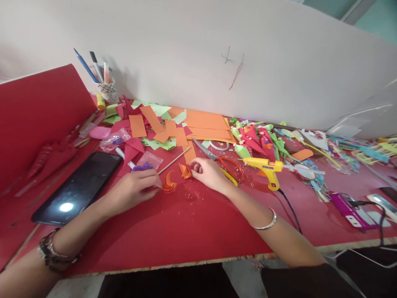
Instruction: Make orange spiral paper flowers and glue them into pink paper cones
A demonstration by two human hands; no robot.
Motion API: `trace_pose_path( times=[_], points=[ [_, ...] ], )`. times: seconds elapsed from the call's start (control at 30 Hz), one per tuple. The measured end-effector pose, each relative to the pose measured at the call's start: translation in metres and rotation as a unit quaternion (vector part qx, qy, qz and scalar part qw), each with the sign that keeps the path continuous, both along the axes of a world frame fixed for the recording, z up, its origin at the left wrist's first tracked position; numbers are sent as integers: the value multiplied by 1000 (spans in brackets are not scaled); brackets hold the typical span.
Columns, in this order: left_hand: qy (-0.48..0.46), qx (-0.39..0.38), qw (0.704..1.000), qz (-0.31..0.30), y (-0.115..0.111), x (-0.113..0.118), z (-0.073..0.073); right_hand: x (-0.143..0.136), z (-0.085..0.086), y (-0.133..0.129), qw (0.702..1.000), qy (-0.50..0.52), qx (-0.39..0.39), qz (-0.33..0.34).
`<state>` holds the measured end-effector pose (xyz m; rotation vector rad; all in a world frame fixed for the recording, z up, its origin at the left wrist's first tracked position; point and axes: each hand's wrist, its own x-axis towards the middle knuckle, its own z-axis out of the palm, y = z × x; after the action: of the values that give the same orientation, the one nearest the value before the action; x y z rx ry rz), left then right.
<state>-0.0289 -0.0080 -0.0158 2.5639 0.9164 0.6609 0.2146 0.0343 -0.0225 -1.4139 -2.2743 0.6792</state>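
Note:
My left hand (pixel 139 185) reaches in from the left, its thumb and fingertips closed at the left edge of an orange paper curl (pixel 169 185) with thin curved strips. My right hand (pixel 208 174) pinches a small folded orange paper piece (pixel 185 171) with a pointed top, just right of the curl. Both paper pieces are close to the red tabletop (pixel 186 231). A thin wooden stick (pixel 174 160) lies behind them. Beside my right hand are scissors (pixel 231 165) with orange-red handles, partly hidden by the hand, and a yellow glue gun (pixel 267 169).
Orange paper sheets (pixel 206 126) and cut pieces lie at the back. A black phone (pixel 77 186) is at left, near a pen cup (pixel 108 91). Red and green paper cones (pixel 252 138) are piled behind the glue gun. A purple power strip (pixel 353 210) lies right.

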Motion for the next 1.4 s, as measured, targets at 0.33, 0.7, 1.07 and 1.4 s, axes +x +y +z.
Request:
trace_pose_path(
  times=[0.33,0.7,1.07,1.4],
  points=[
    [-3,-5,1000,8,-2,1,-3,6,-3,-6,996,72,46,19],
    [-6,-99,994,-46,-9,19,-10,20,-1,-45,994,98,43,-7],
    [1,-172,982,-75,-7,26,-12,19,-5,-63,998,49,30,24],
    [-18,-176,980,-94,-4,30,-15,17,-6,-65,998,44,15,32]
  ],
)
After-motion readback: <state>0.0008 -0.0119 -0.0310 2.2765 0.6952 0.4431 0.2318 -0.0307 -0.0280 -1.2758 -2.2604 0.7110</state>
